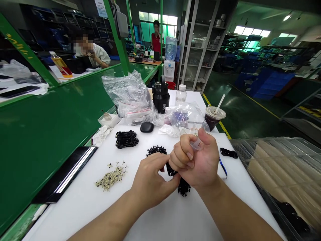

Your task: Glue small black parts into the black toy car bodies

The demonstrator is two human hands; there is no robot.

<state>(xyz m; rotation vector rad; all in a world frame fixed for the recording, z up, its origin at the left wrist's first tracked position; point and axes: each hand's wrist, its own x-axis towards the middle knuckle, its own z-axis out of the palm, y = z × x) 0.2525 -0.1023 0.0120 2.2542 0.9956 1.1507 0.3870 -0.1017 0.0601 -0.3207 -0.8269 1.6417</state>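
Between the thumb and fingers of my left hand [152, 177] is a small black plastic car chassis [171, 170], mostly covered by both hands. My right hand [198, 160] is closed against it, fingers curled and thumb raised. A small translucent plastic piece [196, 144] shows at its index finger; what else these fingers grip is hidden. Behind my hands lies a heap of small black parts [156, 150], and under them another black pile [184, 188]. To the left is a pile of cream-and-black small parts [111, 178]. Black car chassis [126, 142] lie beyond it.
Plastic bags [127, 93], a black bottle [161, 98], a clear jar [181, 94] and an iced drink cup [214, 117] stand at the back. Right are another chassis [228, 153], a blue tool [223, 167] and clear trays [276, 167]. Two people are farther off.
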